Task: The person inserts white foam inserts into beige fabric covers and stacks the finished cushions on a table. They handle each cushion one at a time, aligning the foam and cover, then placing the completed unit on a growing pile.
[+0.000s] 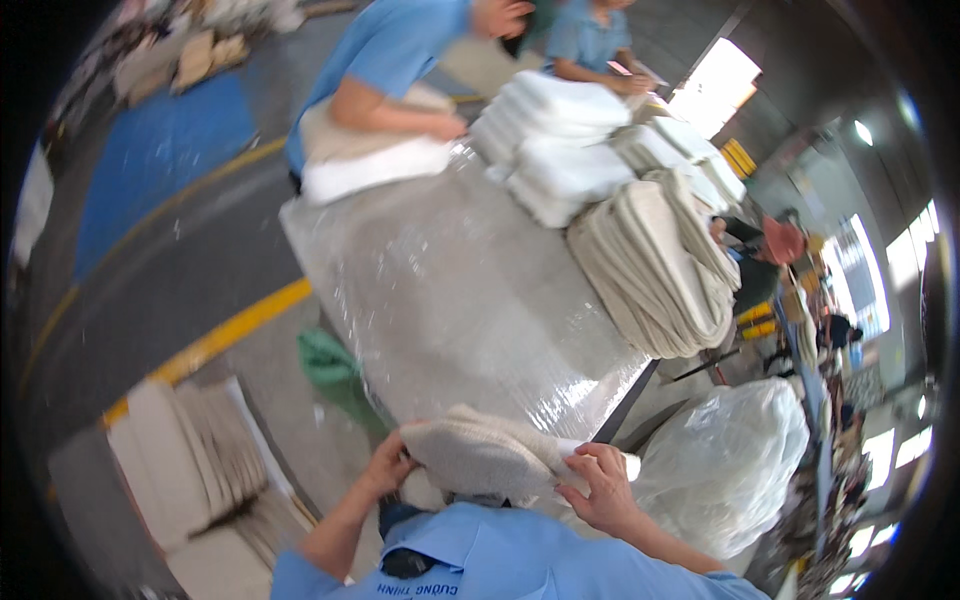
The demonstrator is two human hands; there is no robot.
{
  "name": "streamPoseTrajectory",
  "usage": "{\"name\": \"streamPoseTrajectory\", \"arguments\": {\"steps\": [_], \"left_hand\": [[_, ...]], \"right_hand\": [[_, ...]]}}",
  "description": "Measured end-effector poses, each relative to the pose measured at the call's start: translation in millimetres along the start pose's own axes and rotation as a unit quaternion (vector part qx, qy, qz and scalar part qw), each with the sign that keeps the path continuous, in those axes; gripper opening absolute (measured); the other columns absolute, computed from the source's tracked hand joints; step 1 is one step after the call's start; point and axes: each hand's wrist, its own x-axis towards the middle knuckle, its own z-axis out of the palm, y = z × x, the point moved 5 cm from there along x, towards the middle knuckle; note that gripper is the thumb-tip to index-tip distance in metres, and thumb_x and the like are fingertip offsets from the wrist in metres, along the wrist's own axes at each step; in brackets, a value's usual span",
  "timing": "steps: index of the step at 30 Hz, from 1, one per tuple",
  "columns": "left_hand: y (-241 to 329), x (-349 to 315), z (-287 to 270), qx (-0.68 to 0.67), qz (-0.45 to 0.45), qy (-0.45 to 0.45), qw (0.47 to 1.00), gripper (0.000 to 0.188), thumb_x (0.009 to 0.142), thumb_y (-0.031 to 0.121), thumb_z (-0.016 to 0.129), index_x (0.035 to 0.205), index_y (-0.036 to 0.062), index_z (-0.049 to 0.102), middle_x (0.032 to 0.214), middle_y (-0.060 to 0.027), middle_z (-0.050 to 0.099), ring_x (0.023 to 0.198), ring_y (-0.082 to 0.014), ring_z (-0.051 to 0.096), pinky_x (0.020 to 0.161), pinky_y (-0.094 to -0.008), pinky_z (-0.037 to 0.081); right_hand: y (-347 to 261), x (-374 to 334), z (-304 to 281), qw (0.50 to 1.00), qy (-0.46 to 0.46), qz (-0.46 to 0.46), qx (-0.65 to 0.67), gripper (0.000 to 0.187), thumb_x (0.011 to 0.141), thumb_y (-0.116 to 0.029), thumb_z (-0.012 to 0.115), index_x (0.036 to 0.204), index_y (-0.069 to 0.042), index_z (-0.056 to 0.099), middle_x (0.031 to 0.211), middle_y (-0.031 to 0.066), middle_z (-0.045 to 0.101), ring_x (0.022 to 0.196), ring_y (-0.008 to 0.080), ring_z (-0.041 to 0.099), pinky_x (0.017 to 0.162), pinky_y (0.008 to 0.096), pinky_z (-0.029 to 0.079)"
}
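In front of my body hangs a folded beige knit cloth point(480, 455), with a white strip point(628, 466) showing at its right end. My left hand point(388, 466) is closed around the cloth's left edge. At the other end, my right hand point(604, 486) pinches it between thumb and fingers, close to the white strip. The cloth is at the near edge of a table point(450, 290) covered in shiny clear plastic film. A tall bundle of folded beige cloths point(650, 265) stands on the table's right side.
White folded stacks point(560, 120) stand at the table's far right. A co-worker point(400, 60) leans over a beige-and-white stack point(375, 170); another person point(590, 45) stands farther back. A clear plastic bag point(725, 465) bulges at right. Beige folded pieces point(190, 460) lie at lower left, near a green bag point(335, 370).
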Motion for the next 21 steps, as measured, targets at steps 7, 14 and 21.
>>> {"name": "streamPoseTrajectory", "arguments": {"steps": [7,14,21], "left_hand": [[5.0,4.9,-9.7,-0.012,-0.071,-0.062,0.995,0.037,0.096,0.002,0.073,0.132,0.0037,0.065,0.126,-0.0068,0.071,0.116,-0.0198,0.067,0.098,-0.0357,0.057],[-7.2,4.0,-6.3,0.066,0.067,-0.029,0.995,0.058,0.086,-0.001,0.075,0.142,0.0093,0.061,0.139,-0.0145,0.064,0.129,-0.0307,0.061,0.111,-0.0403,0.047],[23.9,3.7,-5.2,0.058,0.092,0.010,0.994,0.054,0.090,0.006,0.077,0.142,0.0112,0.061,0.142,-0.0111,0.061,0.133,-0.0298,0.057,0.115,-0.0405,0.043]], "right_hand": [[-48.1,18.6,-50.5,0.992,0.116,-0.049,0.016,0.021,0.080,-0.007,0.077,0.098,-0.011,0.069,0.099,0.0037,0.069,0.095,0.0280,0.065,0.089,0.0428,0.047],[-9.2,32.4,-35.1,0.996,0.084,-0.036,-0.019,0.022,0.078,-0.004,0.073,0.099,-0.009,0.069,0.096,0.0080,0.067,0.093,0.0314,0.066,0.087,0.0440,0.048],[-4.8,57.4,-31.6,0.977,-0.127,0.134,0.106,0.027,0.092,-0.015,0.074,0.114,0.000,0.069,0.105,0.0161,0.070,0.099,0.0350,0.068,0.089,0.0412,0.052]]}}
